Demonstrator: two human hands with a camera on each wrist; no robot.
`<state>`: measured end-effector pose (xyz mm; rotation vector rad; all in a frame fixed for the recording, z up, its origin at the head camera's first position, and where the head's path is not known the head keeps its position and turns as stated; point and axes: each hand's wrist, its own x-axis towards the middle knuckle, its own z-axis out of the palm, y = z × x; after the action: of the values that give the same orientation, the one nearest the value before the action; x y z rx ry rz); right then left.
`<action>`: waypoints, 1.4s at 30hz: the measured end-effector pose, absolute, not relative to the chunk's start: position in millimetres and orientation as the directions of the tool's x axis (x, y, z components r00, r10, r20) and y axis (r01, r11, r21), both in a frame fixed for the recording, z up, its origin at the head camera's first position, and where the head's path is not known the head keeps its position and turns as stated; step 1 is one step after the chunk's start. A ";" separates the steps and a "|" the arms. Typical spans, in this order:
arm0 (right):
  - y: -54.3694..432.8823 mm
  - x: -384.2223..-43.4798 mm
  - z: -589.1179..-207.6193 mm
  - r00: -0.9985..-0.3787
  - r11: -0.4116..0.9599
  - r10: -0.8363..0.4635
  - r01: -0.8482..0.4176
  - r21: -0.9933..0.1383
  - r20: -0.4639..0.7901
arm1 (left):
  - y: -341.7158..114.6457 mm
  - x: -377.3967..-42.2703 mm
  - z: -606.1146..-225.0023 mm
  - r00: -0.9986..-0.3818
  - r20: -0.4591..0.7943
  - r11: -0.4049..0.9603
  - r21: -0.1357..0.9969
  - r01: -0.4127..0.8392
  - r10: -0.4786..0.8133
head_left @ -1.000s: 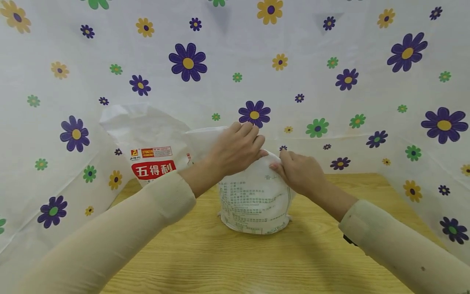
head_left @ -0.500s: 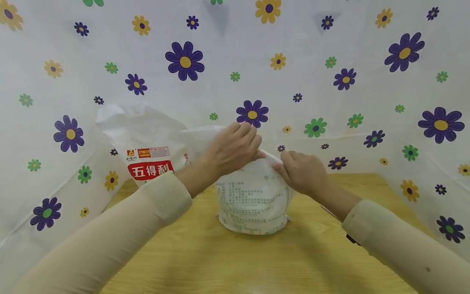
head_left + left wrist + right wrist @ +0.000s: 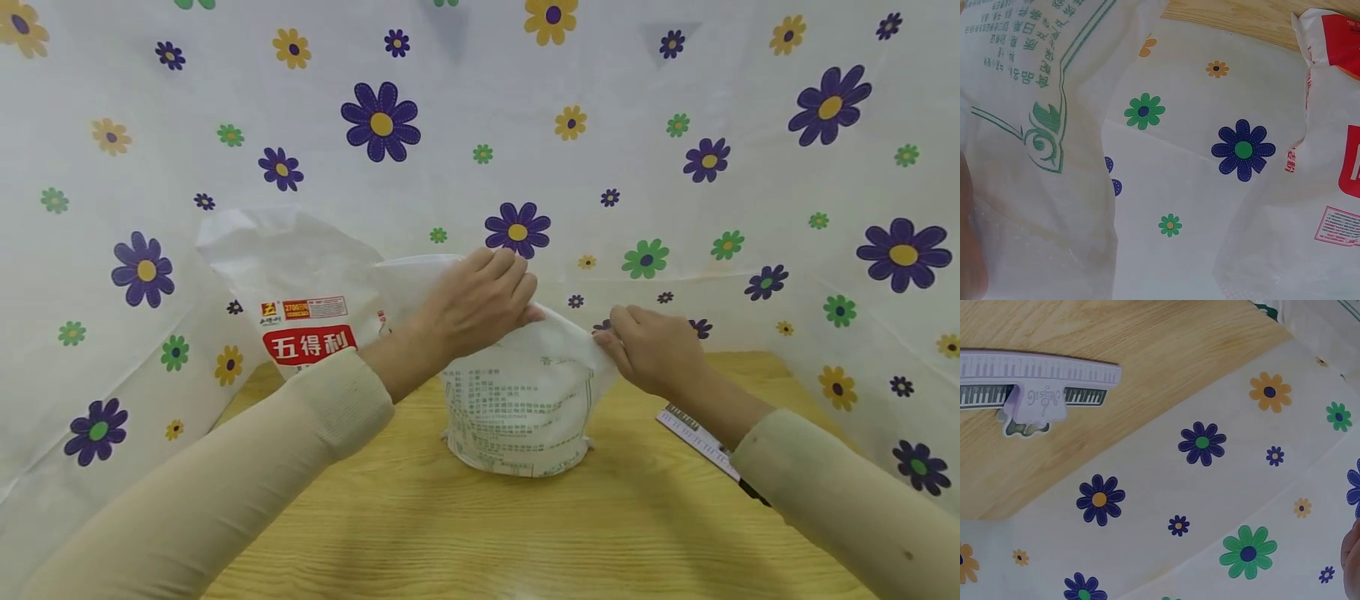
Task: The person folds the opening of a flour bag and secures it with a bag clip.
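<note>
On the back-left white bag (image 3: 300, 271) you read 五得利 in white on a red panel (image 3: 309, 342), with 2700 in a small red box (image 3: 296, 309) above it. The nearer white bag (image 3: 525, 387) shows you green Chinese print (image 3: 498, 417), mostly too small to read; 品名 stands upside down in the left wrist view. The lilac piano-key strip (image 3: 1041, 378) appears to say Music, inverted.

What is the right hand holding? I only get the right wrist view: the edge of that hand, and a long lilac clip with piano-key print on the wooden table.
Observer: The right hand pinches the right end of the top edge of a white plastic bag with green print.
Operator: And the other one?
Observer: The left hand grips that same top edge, further left.
Operator: Anything standing beside it?
Observer: Yes, a second white plastic bag with a red label stands to the left, partly hidden by the person's left arm.
</note>
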<state>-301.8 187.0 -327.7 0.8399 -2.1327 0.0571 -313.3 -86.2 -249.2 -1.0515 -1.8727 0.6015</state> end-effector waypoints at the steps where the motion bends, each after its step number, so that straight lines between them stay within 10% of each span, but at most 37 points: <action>1: 190.1 -301.8 -328.8 -0.436 0.777 -0.545 -0.583 0.237 0.716 | -86.0 -313.2 -249.2 -0.255 0.458 0.524 -0.738 0.424 0.851; 42: 302.9 -276.1 -432.3 -0.906 0.966 -0.255 -0.252 0.052 0.338 | -85.8 -312.1 -252.7 -0.263 0.472 0.540 -0.725 0.428 0.842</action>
<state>-276.1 302.9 -432.3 0.3683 -2.7683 -0.0099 -312.1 -85.8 -252.7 -1.0380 -1.8857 0.5842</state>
